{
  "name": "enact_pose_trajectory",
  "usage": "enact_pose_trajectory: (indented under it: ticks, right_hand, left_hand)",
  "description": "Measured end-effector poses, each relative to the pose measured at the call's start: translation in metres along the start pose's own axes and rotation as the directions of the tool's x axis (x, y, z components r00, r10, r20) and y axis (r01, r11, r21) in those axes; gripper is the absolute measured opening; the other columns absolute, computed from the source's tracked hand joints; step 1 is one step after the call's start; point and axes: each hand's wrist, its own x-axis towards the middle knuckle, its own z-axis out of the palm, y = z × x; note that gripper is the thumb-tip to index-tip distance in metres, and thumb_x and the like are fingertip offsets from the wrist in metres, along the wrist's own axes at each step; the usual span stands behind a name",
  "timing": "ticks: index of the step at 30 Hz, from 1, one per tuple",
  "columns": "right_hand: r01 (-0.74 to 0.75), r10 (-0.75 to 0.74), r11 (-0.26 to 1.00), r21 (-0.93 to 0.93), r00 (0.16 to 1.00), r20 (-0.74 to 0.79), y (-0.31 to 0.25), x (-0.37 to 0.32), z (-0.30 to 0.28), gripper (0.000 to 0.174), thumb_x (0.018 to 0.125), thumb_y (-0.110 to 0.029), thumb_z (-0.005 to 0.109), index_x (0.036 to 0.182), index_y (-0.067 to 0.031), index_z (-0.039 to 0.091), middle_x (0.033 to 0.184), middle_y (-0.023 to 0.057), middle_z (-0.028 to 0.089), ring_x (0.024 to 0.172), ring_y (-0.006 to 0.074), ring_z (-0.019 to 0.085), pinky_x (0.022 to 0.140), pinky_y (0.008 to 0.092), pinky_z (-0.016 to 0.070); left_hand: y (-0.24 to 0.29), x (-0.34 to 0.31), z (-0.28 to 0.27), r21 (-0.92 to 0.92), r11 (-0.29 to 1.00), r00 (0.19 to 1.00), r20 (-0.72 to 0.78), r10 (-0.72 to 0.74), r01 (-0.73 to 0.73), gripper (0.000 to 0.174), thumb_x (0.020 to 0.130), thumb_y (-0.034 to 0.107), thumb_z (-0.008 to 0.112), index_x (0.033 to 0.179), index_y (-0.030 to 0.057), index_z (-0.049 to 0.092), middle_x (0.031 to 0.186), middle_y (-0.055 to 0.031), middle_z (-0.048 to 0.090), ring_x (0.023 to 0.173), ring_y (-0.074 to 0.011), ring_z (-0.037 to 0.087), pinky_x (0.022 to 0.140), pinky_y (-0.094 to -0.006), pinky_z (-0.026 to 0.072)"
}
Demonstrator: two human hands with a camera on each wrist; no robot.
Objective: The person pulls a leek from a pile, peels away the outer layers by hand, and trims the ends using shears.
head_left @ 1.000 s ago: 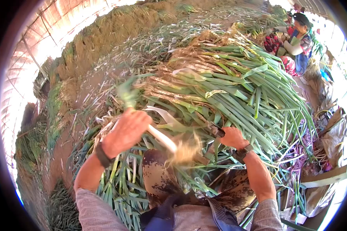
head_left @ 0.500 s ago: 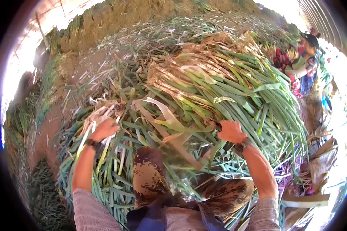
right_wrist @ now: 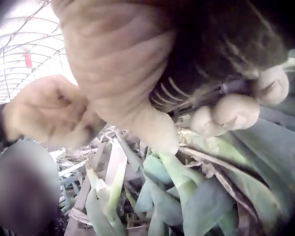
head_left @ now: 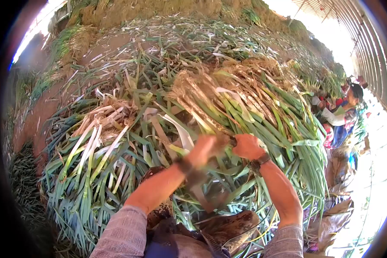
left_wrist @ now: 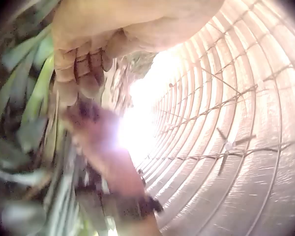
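In the head view my left hand (head_left: pixel 202 148), blurred, is close beside my right hand (head_left: pixel 248 147) over the near edge of a pile of untrimmed leeks (head_left: pixel 262 118). The right wrist view has the left hand (right_wrist: pixel 54 110) with its palm showing and nothing in it. My right hand's fingers (right_wrist: pixel 236 112) curl round a dark, handle-like thing (head_left: pixel 232 142), mostly hidden in the fist. Leek leaves (right_wrist: pixel 206 206) lie just under that hand. To the left is a heap of cleaned leeks (head_left: pixel 88 148) with white stems and pale roots.
A wooden strip (head_left: pixel 159 133) lies among loose leaves between the two heaps. My bent knees in camouflage trousers (head_left: pixel 228 225) are close below my hands. Another person (head_left: pixel 344 114) sits at the far right. Leaf scraps (head_left: pixel 159 38) cover the ground behind.
A second ago my left hand gripped a leek with shaggy roots; then it was at the left heap. Now it has swung right to my right hand, without the leek. The head view has shifted.
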Motion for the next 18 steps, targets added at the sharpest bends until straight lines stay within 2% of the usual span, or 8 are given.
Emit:
enact_pose_trajectory:
  ticks: [3, 5, 8, 11, 13, 15, 17, 18]
  right_hand:
    - [0.008, -0.005, 0.999, -0.031, 0.996, 0.088, -0.005, 0.018, -0.012, 0.03, 0.074, -0.026, 0.061, 0.092, -0.0037, 0.068, 0.092, 0.0225, 0.069, 0.093, 0.042, 0.065, 0.082, 0.0508, 0.0505]
    - [0.01, -0.01, 1.0, -0.002, 0.999, 0.05, -0.01, 0.027, -0.017, 0.033, 0.074, -0.026, 0.059, 0.095, -0.0018, 0.067, 0.095, 0.0228, 0.069, 0.094, 0.0422, 0.065, 0.083, 0.0507, 0.0504]
    - [0.036, -0.037, 0.999, 0.005, 0.995, 0.096, -0.016, 0.044, -0.023, 0.032, 0.074, -0.025, 0.059, 0.093, -0.0006, 0.067, 0.095, 0.0231, 0.069, 0.095, 0.0425, 0.065, 0.084, 0.0508, 0.0504]
    - [0.049, -0.049, 0.999, -0.003, 0.996, 0.08, -0.02, 0.065, -0.025, 0.031, 0.073, -0.025, 0.059, 0.091, -0.0006, 0.068, 0.095, 0.024, 0.069, 0.094, 0.0429, 0.065, 0.084, 0.0507, 0.0505]
    - [0.091, -0.093, 0.995, 0.046, 0.995, 0.048, -0.031, 0.071, -0.034, 0.032, 0.073, -0.026, 0.059, 0.09, -0.0004, 0.068, 0.094, 0.0244, 0.069, 0.093, 0.0434, 0.065, 0.084, 0.0508, 0.0504]
    - [0.124, -0.126, 0.988, 0.088, 0.992, 0.022, -0.038, 0.08, -0.037, 0.032, 0.073, -0.026, 0.06, 0.09, -0.0002, 0.068, 0.094, 0.0247, 0.069, 0.092, 0.0438, 0.064, 0.084, 0.0509, 0.0504]
    - [0.082, -0.087, 0.993, 0.089, 0.995, 0.054, -0.045, 0.094, -0.037, 0.033, 0.073, -0.027, 0.061, 0.091, -0.0007, 0.069, 0.092, 0.0249, 0.068, 0.09, 0.0444, 0.064, 0.083, 0.0513, 0.0502]
    - [0.08, -0.085, 0.993, 0.083, 0.995, 0.059, -0.046, 0.1, -0.036, 0.033, 0.073, -0.027, 0.061, 0.091, -0.0007, 0.069, 0.092, 0.0249, 0.068, 0.09, 0.0444, 0.064, 0.083, 0.0513, 0.0502]
  left_hand:
    - [-0.02, -0.072, 0.044, 0.161, 0.965, 0.962, 0.147, -0.23, 0.206, 0.025, 0.098, 0.018, 0.057, 0.111, -0.0036, 0.061, 0.103, -0.0127, 0.066, 0.094, -0.0208, 0.067, 0.08, -0.0377, 0.0581]
    - [-0.036, -0.102, 0.057, 0.136, 0.921, 0.928, 0.02, -0.372, 0.366, 0.025, 0.099, 0.02, 0.057, 0.112, -0.0014, 0.06, 0.105, -0.0137, 0.065, 0.097, -0.0233, 0.066, 0.081, -0.039, 0.0585]
    - [-0.048, -0.085, 0.034, 0.031, 0.947, 0.948, -0.001, -0.318, 0.318, 0.028, 0.099, 0.019, 0.057, 0.118, -0.0016, 0.055, 0.11, -0.0148, 0.063, 0.098, -0.024, 0.066, 0.083, -0.0394, 0.0585]
    - [-0.038, -0.036, 0.016, -0.026, 0.988, 0.957, -0.245, -0.155, 0.154, 0.033, 0.097, 0.015, 0.056, 0.125, -0.003, 0.05, 0.116, -0.0149, 0.059, 0.098, -0.0253, 0.065, 0.085, -0.0397, 0.0581]
    - [-0.045, 0.009, -0.012, -0.031, 0.986, 0.848, -0.515, 0.126, -0.165, 0.036, 0.096, 0.014, 0.055, 0.127, -0.0011, 0.047, 0.117, -0.0129, 0.057, 0.097, -0.0268, 0.065, 0.082, -0.0392, 0.058]
    - [-0.059, 0.06, -0.061, 0.1, 0.953, 0.799, -0.525, 0.294, -0.285, 0.029, 0.095, 0.011, 0.053, 0.122, 0.0014, 0.051, 0.109, -0.01, 0.059, 0.092, -0.0243, 0.064, 0.076, -0.0376, 0.0559]
    - [-0.083, 0.124, -0.117, 0.134, 0.936, 0.611, -0.725, 0.317, -0.327, 0.023, 0.094, 0.012, 0.055, 0.115, 0.0035, 0.055, 0.103, -0.0084, 0.061, 0.088, -0.0215, 0.062, 0.072, -0.0368, 0.0519]
    - [-0.069, 0.124, -0.11, 0.126, 0.937, 0.612, -0.727, 0.311, -0.327, 0.023, 0.094, 0.012, 0.055, 0.115, 0.0035, 0.055, 0.103, -0.0084, 0.061, 0.088, -0.0215, 0.062, 0.072, -0.0368, 0.0519]
